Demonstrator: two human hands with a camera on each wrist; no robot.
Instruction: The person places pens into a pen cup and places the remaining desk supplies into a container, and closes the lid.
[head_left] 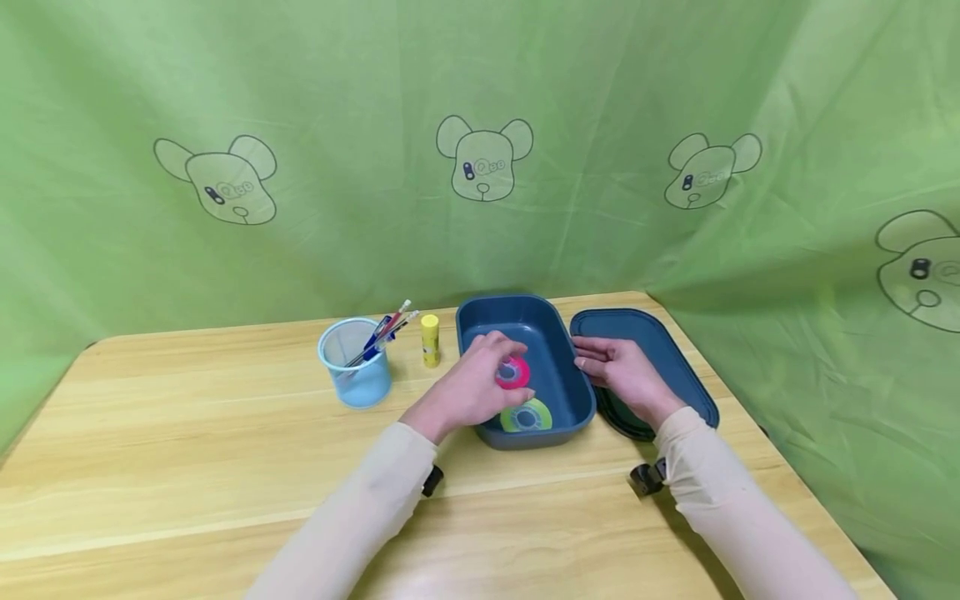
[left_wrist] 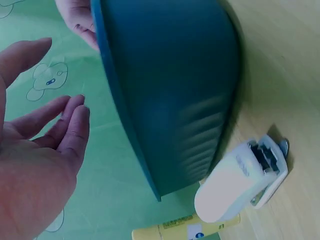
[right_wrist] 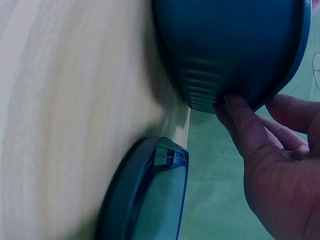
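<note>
A dark blue plastic box [head_left: 551,367] stands uncovered on the table. Inside it lie a pink tape roll [head_left: 514,373] and a yellow-green tape roll [head_left: 527,415]. My left hand [head_left: 480,379] hovers over the box's left side, partly covering the pink roll from above; thumb and fingers are apart, with nothing between them in the left wrist view. The fingers of my right hand [head_left: 626,375] touch the outside of the box's right wall, fairly straight, as the right wrist view shows. Beneath that hand lies a dark blue lid [head_left: 660,354].
Left of the box are a yellow glue stick [head_left: 431,342], upright, and a light blue mesh pen holder [head_left: 363,387] with pens and pencils. A white stapler [left_wrist: 235,180] sits beside the box, seen in the left wrist view. A green curtain [head_left: 360,250] hangs behind the table.
</note>
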